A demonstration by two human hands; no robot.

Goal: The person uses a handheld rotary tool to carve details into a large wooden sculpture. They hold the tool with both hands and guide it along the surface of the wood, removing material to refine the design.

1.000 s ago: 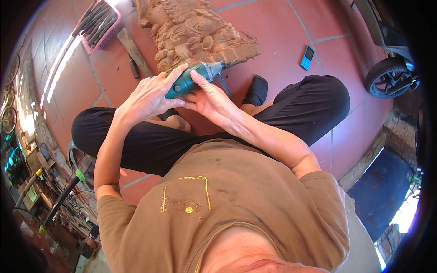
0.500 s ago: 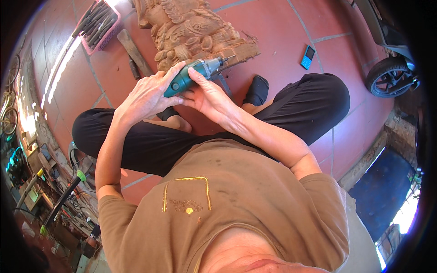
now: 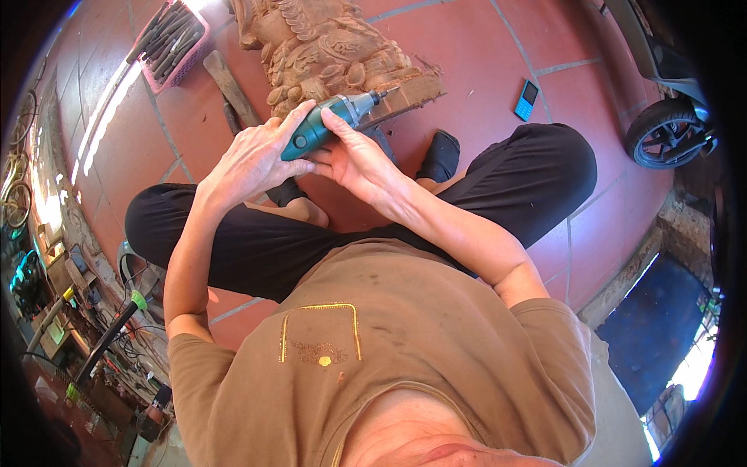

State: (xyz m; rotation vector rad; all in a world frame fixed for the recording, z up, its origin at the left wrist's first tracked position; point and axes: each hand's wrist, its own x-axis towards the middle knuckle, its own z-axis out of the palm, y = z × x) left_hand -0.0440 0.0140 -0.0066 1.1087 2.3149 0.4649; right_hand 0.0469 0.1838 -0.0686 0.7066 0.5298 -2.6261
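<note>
A green rotary tool [image 3: 317,129] with a grey nose and a thin bit is held up between both hands, its bit pointing to the far right. My left hand [image 3: 253,156] wraps the rear of its body, with the fingers partly hidden behind. My right hand [image 3: 352,156] grips it from the right, thumb lying along the top of the body and the other fingers beneath. Just beyond, a brown wooden carving [image 3: 334,58] with deep relief lies on the floor. In this view the bit overlaps the carving's near end; whether they touch I cannot tell.
A pink basket [image 3: 204,40] of carving chisels stands at the far left, beside a wooden mallet [image 3: 227,84]. A blue keypad phone [image 3: 527,100] lies on the red tiles [image 3: 482,47]. A motorbike wheel [image 3: 668,134] is at right, cluttered tools along the left edge.
The rotary tool has tilted and shifted very slightly, its bit moving a little toward the far side. Both hands keep their hold on it.
</note>
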